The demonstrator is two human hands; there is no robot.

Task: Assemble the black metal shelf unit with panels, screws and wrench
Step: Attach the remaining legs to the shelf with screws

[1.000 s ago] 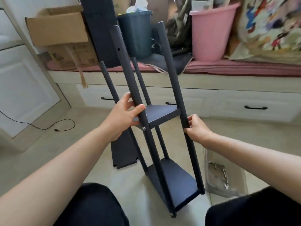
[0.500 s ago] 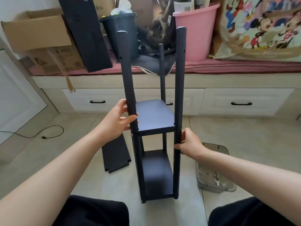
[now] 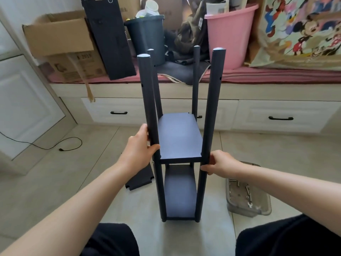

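Shelf unit (image 3: 180, 137): stands upright on the tiled floor between the person's knees, two panels fitted, four posts rising bare above the upper panel.
Left hand (image 3: 137, 150): grip curled round the near left post, level with the upper panel.
Right hand (image 3: 220, 163): grip wrapped on the near right post, just below that panel.
Handling: likely light, stiff thin metal; smooth posts may slip, and the frame looks tall and tippy.
Best hold: both near posts close to a bolted panel.
Spare panel (image 3: 140, 177): flat on the floor, left of the unit.
Hardware tray (image 3: 248, 197): right, holding screws and a wrench.

A home room: tiled floor (image 3: 73, 182), window seat drawers (image 3: 280, 117), pink bucket (image 3: 228, 37), cardboard box (image 3: 59, 37).
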